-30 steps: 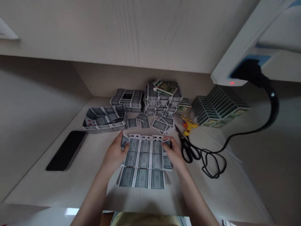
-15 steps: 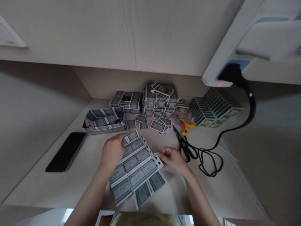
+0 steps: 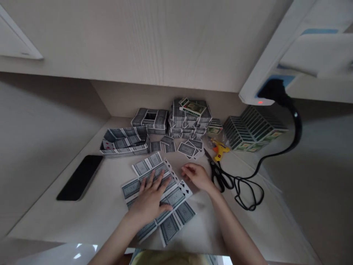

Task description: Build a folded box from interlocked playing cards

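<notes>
My left hand (image 3: 150, 198) lies flat with spread fingers on a sheet of playing cards (image 3: 176, 198) joined edge to edge. Most of these cards show patterned grey backs. Along the sheet's right side, a few club faces show, among them a card (image 3: 185, 188) at the corner. My right hand (image 3: 197, 176) hovers just above and right of that card, apart from it. Its fingers are curled together, and no object shows in them. The left palm and forearm hide part of the sheet.
Loose cards (image 3: 187, 149), a tray made of cards (image 3: 125, 151) and stacked card boxes (image 3: 189, 123) stand behind. Black scissors (image 3: 217, 176), a yellow glue gun (image 3: 220, 150) and its coiled cord (image 3: 249, 208) lie right. A phone (image 3: 79, 178) lies left. Card packs (image 3: 239, 134) stand back right.
My left hand has moved from the sheet's upper left edge onto its middle, fingers now spread. My right hand has let go of the corner card and shifted slightly up.
</notes>
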{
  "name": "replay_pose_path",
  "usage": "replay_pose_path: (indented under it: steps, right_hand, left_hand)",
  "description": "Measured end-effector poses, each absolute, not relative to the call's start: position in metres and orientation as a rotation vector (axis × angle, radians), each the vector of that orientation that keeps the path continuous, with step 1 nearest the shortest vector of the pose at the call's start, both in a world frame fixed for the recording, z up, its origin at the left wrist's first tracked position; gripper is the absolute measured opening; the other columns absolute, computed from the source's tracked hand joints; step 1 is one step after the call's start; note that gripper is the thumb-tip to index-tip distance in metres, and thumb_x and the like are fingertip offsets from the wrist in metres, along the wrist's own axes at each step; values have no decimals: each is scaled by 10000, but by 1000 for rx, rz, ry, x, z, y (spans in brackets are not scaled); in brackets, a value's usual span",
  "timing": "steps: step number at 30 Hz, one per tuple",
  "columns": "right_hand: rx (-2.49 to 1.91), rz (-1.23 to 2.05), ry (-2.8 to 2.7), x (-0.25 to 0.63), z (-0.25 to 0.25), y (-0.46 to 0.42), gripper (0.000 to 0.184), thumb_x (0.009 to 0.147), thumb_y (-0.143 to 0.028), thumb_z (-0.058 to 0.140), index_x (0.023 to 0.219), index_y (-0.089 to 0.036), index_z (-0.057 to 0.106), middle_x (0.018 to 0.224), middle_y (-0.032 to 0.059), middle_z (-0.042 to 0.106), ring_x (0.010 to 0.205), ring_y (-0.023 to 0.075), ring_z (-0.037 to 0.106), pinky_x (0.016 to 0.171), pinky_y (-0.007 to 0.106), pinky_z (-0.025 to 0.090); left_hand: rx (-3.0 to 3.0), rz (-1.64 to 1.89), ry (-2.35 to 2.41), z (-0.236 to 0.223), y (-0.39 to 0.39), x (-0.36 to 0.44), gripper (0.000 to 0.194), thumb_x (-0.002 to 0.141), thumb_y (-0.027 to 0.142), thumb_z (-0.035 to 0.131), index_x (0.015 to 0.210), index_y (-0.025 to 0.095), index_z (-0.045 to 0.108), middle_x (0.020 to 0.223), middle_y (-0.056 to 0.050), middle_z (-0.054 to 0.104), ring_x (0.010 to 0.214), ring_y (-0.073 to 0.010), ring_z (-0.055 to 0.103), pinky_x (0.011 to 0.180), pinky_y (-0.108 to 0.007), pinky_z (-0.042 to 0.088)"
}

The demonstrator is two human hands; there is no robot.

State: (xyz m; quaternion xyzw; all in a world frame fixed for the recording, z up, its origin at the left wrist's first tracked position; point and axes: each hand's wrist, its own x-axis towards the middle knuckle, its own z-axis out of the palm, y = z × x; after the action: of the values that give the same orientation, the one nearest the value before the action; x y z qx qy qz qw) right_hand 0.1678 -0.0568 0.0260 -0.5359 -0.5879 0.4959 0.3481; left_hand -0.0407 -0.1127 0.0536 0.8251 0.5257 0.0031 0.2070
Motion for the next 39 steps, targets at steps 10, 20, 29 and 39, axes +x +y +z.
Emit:
replay_pose_path:
  steps: [10,20,29,39]
  right_hand:
    - [-1577,617,-1674,186,16,-17,221,700,-223,512,883,-212,635,873,28,630,583,125,531,635,272,436]
    - [-1721,351,-1512,175,2,2,466,613,-241,643,1070,-214,558,1068,110,517,911,241,542,788,353,409]
    - [-1593,462,-1354,184,-15,2,272,661,-353,593,860,-168,579,781,38,609,691,164,549,632,268,418]
    - [-1482,646,-1211,179,-7,-6,300,703,-469,530,671,-174,572,551,-20,537,467,116,458,447,226,378]
  left_hand:
    - [2071,-386,2086,69,-124,10,754,717,502,531,1326,116,311,1309,-343,275,1070,-570,363,577,-561,436]
    - [2128,-461,1939,86,-109,16,702,742,414,550,1275,-6,373,1140,-385,453,861,-406,592,627,-456,464]
    - [2333,47,1819,108,-5,5,379,816,346,438,1101,105,508,1041,-181,582,966,-276,561,790,-346,431]
    - [2156,-131,1813,66,55,10,630,654,454,621,1157,96,493,1181,-256,486,1058,-364,493,813,-410,404]
